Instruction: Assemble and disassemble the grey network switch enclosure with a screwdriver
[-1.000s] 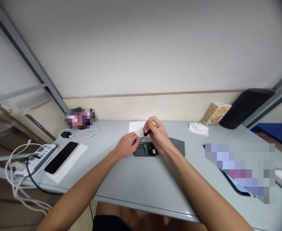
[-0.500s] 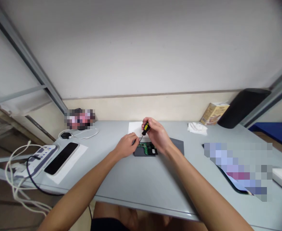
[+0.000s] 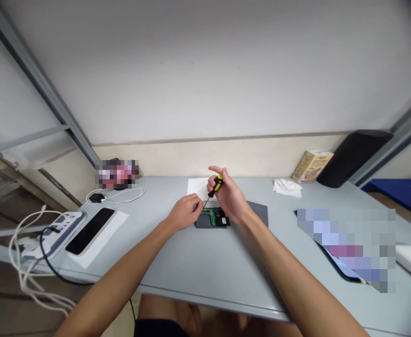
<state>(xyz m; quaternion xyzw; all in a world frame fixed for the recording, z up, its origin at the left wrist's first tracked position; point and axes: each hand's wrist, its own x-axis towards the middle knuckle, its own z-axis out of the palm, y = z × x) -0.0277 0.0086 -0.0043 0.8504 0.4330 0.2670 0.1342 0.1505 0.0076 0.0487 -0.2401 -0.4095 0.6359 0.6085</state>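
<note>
A black-and-yellow screwdriver (image 3: 216,185) slants down to the left, gripped in my right hand (image 3: 231,194) with the index finger lifted off the handle. Its thin shaft reaches the upper left part of a green circuit board (image 3: 212,214), which sits in an opened dark grey casing (image 3: 208,223). My left hand (image 3: 187,211) is closed at the casing's left edge, fingertips beside the screwdriver's tip. The tip itself is hard to make out. Behind my right wrist, a flat dark grey panel (image 3: 259,211) lies partly hidden on the desk.
White paper (image 3: 195,186) lies behind the casing. On the left are a phone (image 3: 91,231), a power strip (image 3: 56,234) and loose cables. To the right are crumpled tissue (image 3: 287,187), a yellow box (image 3: 312,166), a black cylinder (image 3: 356,157) and a blurred-out flat item (image 3: 343,269).
My right index finger has come off the handle and now points left; the right fingers have shifted around the screwdriver. My left hand and the casing stay put.
</note>
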